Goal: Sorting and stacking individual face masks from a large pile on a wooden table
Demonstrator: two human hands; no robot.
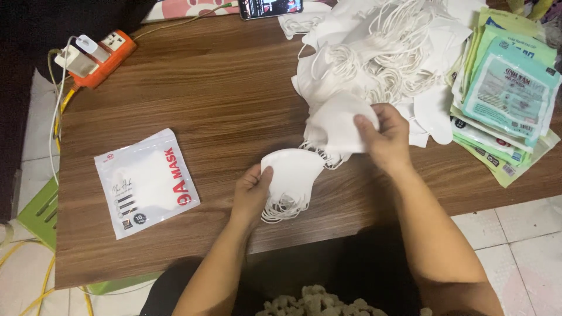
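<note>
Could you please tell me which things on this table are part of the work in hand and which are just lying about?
In use: left hand holding white masks; right hand on mask pile; white pouch; green pouches.
Lying about: orange power strip; phone.

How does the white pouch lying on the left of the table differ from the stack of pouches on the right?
The white pouch lies alone and flat on the wooden table, while the green pouches sit stacked in an overlapping pile at the table's right edge. The white pouch is white and silvery with red lettering; the green pouches are pale green and teal. The white pouch lies well left of both hands; the green pouches lie just beyond the right hand. Both are flat printed packets.
</note>
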